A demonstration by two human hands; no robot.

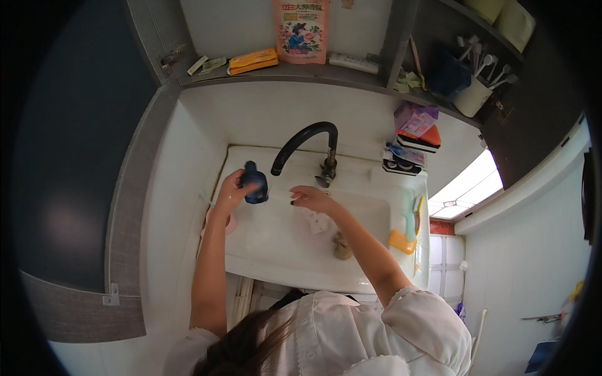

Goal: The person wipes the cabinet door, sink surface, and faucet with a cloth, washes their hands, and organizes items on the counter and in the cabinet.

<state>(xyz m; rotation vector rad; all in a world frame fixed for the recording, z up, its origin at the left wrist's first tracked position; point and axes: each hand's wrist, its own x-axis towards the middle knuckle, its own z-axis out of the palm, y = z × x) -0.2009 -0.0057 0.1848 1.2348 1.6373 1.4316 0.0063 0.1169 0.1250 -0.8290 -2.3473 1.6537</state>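
Observation:
Above the left part of the white sink (282, 244), my left hand (232, 193) is closed around a dark blue bottle (257, 191). The bottle has a narrow dark top and is slightly blurred. My right hand (310, 197) hovers over the basin, to the right of the bottle and apart from it. Its fingers are drawn together, with a small dark spot at their tips that I cannot identify. Below it lies a pale, crumpled cloth-like thing (318, 221). A brownish lump (342, 246) sits by my right forearm. The black curved faucet (305, 135) stands behind my hands.
A pink round item (230, 223) is partly hidden by my left forearm. An orange item (402, 241) and a mint-green one (411, 216) lie on the right rim. Stacked boxes (417, 122) stand at the back right. An open cabinet holds a pink pouch (301, 34) and a white cup (471, 97).

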